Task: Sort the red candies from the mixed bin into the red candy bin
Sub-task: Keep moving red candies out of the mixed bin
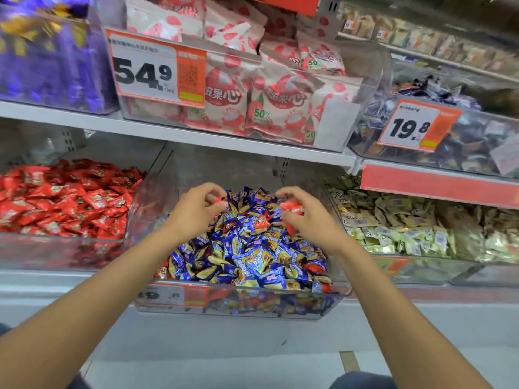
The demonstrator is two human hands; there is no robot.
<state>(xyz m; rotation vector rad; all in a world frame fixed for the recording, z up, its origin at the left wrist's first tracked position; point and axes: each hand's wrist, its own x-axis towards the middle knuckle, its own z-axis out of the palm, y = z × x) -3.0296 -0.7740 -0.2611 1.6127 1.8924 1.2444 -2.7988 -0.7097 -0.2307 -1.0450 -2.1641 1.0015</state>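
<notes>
The mixed bin (238,310) is a clear plastic box in the middle of the lower shelf, heaped with blue and gold wrapped candies and a few red ones, such as a red candy (314,266) near the front right. My left hand (196,206) hovers over the back of the heap and pinches a small red candy (217,200). My right hand (303,217) holds red candies (292,206) in its curled fingers. The red candy bin (61,248) stands to the left, full of red wrappers.
A clear bin of pale gold candies (421,231) stands to the right. The upper shelf (196,136) overhangs the bins, carrying bags with strawberry print (269,108), purple packs (42,57) and price tags. Grey floor lies below.
</notes>
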